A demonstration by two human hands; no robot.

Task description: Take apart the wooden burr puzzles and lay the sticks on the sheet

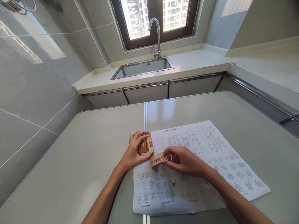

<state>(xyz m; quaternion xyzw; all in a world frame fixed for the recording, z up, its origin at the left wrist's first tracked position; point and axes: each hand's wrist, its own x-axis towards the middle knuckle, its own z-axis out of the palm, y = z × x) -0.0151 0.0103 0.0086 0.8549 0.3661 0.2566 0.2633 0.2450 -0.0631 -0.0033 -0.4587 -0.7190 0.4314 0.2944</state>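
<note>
My left hand (135, 150) grips a small bundle of notched wooden puzzle pieces (146, 145), held upright at the left edge of a printed instruction sheet (210, 155). My right hand (183, 160) pinches another light wooden piece (157, 160), a notched block lying low over the sheet, just below and right of the bundle. The two wooden parts sit close together; whether they touch is unclear. The sheet carries many small diagrams and lies on a grey table (81, 161).
The table has a seam (145, 115) running down its middle. Beyond it stands a white counter (193, 62) with a steel sink (142, 67) and a curved tap (157, 34) under a window. Tiled wall is to the left, counter runs along the right.
</note>
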